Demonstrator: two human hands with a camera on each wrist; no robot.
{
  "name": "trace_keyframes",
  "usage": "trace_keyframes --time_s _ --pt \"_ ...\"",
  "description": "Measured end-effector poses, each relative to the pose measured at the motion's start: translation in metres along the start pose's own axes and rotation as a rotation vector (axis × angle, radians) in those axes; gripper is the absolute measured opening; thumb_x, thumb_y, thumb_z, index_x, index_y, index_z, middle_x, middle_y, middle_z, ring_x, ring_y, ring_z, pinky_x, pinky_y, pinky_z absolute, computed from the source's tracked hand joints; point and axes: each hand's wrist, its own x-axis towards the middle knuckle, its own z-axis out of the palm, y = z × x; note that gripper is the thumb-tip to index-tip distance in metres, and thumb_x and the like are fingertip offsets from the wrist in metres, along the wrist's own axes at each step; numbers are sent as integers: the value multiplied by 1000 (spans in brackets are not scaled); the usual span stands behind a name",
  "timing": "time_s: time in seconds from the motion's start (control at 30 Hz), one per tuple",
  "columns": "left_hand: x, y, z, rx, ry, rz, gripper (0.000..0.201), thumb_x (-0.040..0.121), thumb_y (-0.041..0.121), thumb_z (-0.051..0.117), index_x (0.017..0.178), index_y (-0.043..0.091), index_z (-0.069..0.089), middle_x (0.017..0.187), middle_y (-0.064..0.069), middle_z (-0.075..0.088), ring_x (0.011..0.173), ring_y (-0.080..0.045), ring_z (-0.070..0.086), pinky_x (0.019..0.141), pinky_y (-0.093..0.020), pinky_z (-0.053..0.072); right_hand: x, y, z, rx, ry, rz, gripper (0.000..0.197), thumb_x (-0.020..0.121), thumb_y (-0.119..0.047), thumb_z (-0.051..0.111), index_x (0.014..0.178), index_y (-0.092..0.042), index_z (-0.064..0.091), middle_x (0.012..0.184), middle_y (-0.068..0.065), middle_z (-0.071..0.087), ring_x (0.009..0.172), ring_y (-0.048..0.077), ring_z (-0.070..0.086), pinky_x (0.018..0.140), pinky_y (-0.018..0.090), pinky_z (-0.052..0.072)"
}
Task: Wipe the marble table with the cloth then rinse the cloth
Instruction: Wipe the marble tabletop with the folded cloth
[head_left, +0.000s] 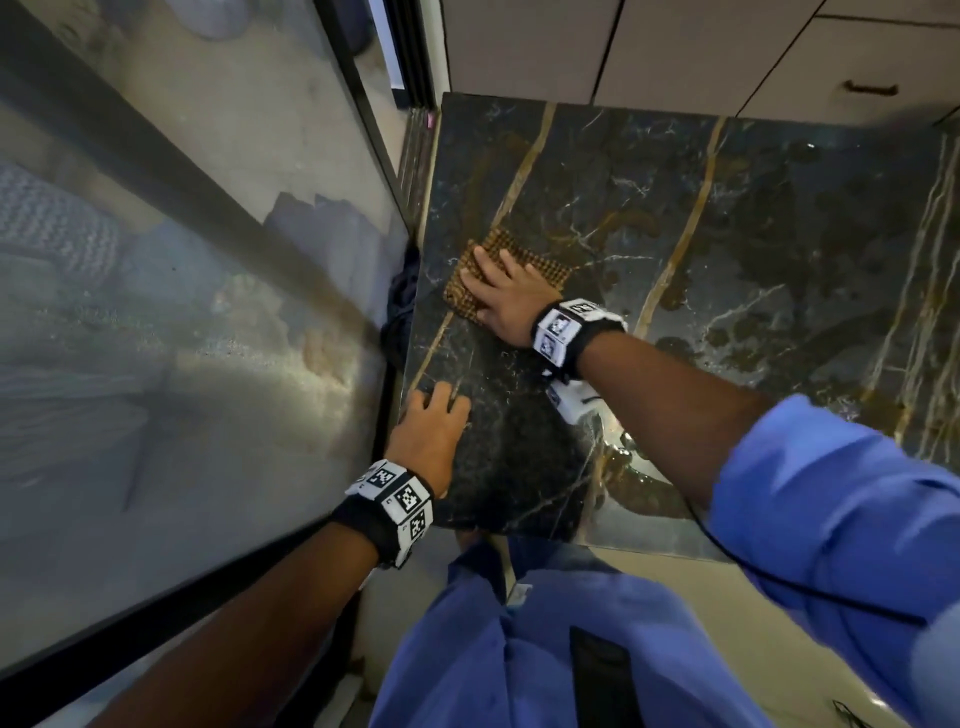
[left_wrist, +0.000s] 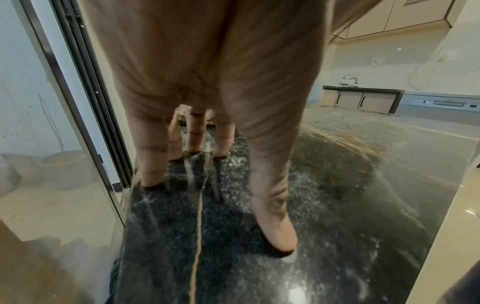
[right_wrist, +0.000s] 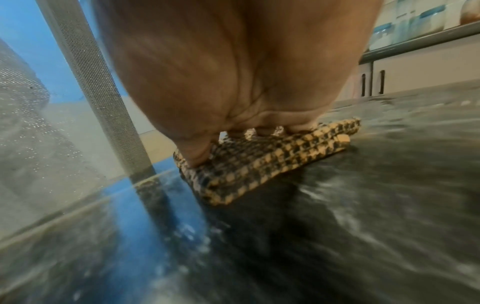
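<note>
A folded brown-and-black checked cloth lies on the dark marble table near its left edge. My right hand presses flat on top of the cloth with straight, spread fingers. My left hand rests on the marble at the near left corner, fingers spread and straight, tips touching the stone. It holds nothing. The marble looks dusty with pale specks and gold veins.
A glass sliding door with a black frame runs along the table's left edge. Beige cabinets stand behind the table. A counter with cabinets sits across the room. The table's near edge is against my body.
</note>
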Motion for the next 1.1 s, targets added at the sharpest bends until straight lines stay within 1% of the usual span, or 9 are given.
trace_keyframes --time_s 0.17,0.33,0.47,0.57,0.7,0.8,0.87,0.97,1.1 --pt "-1 3 -3 -17 30 -14 76 72 19 78 135 16 36 144 -7 27 126 -35 30 85 -43 52 23 -62 10 -144 -42 -163 61 102 -35 32 156 -28 5 164 -1 -8 150 30 -2 119 51 7" --pt "2 2 -4 -5 -36 -21 89 64 14 84 137 16 32 145 -7 22 129 -35 27 86 -40 51 4 -28 17 -211 -36 -335 59 104 -36 29 156 -29 1 164 0 -8 150 28 -2 120 48 6" --pt "4 -1 -3 -8 -31 -8 98 61 15 86 140 17 28 145 -7 22 129 -36 27 91 -41 51 26 8 -17 -204 -26 -235 59 104 -39 25 156 -29 -1 164 1 -8 150 32 0 119 50 10" --pt "14 -6 -6 -64 -54 -13 104 59 27 89 142 19 26 143 -6 26 130 -37 28 95 -47 49 52 -8 -28 -145 -23 -121 60 103 -42 27 155 -33 1 164 -2 -10 150 32 -1 119 51 9" --pt "34 -15 -17 -207 35 -114 84 65 53 79 133 25 38 134 -3 39 123 -31 40 93 -49 48 42 -41 -8 -246 -53 -265 62 101 -39 34 155 -34 4 164 -3 -6 150 32 1 119 52 11" --pt "50 -20 -28 -220 134 -110 60 75 49 73 123 22 50 125 -3 45 117 -27 43 91 -46 49 22 -24 2 -221 -51 -323 61 103 -35 33 155 -35 1 164 -5 -8 150 27 -3 120 48 5" --pt "61 -20 -35 -240 190 -94 55 76 43 74 122 21 53 124 -3 46 116 -26 44 93 -44 48 18 1 -2 -198 -43 -316 60 104 -36 30 155 -35 0 164 -5 -10 150 27 -4 119 48 4" --pt "74 -17 -39 -236 185 -71 62 76 41 76 129 19 50 131 -4 42 124 -26 39 101 -39 43 39 32 -26 -168 -60 -222 59 104 -37 26 155 -35 -3 163 -3 -12 150 28 -5 120 50 4" --pt "92 -15 -50 -236 196 -42 73 73 42 79 133 17 46 133 -7 39 127 -27 36 103 -39 41 80 24 -51 -87 -77 -126 57 103 -39 26 154 -38 1 163 -8 -14 150 27 -8 119 50 1"
